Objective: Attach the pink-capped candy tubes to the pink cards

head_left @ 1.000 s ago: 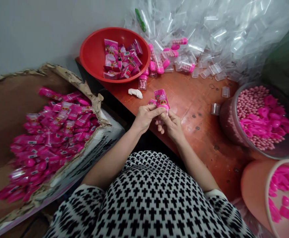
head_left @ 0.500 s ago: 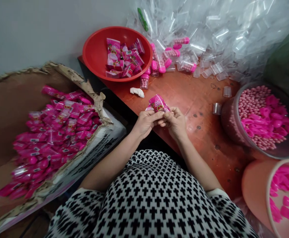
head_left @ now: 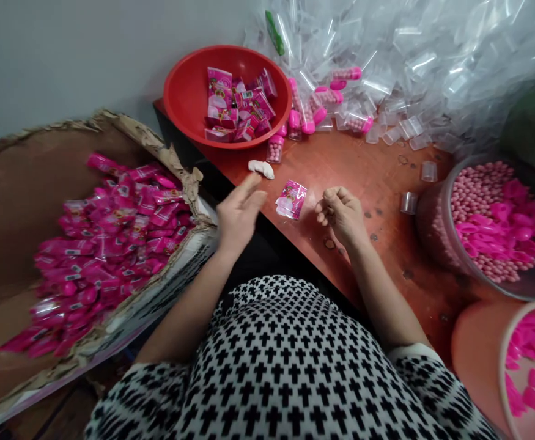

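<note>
A flat pink printed packet [head_left: 291, 199] lies on the orange-red tabletop between my two hands, touching neither. My left hand [head_left: 239, 214] is held over the table's near edge, fingers stretched out and slightly blurred, with nothing in it. To the right of the packet, my right hand [head_left: 344, 215] is closed, its fingers curled in and the thumb against them; whatever they hold, if anything, is hidden. A crumpled white scrap [head_left: 261, 169] sits just beyond my left fingertips. Near it stands a small pink-capped tube of pink beads [head_left: 275, 149].
A red bowl [head_left: 182, 125] holds several pink packets. At left, a torn cardboard box [head_left: 14, 177] contains many filled pink packets. Clear plastic tubes [head_left: 414, 61] are heaped behind. On the right are a bucket of pink beads [head_left: 475, 183] and a peach bucket [head_left: 478, 360] with pink plastic pieces.
Both hands have let go of the pink packet, which now lies on the table. My left hand has moved left and opened; my right hand has drawn away to the right. The view has shifted slightly.
</note>
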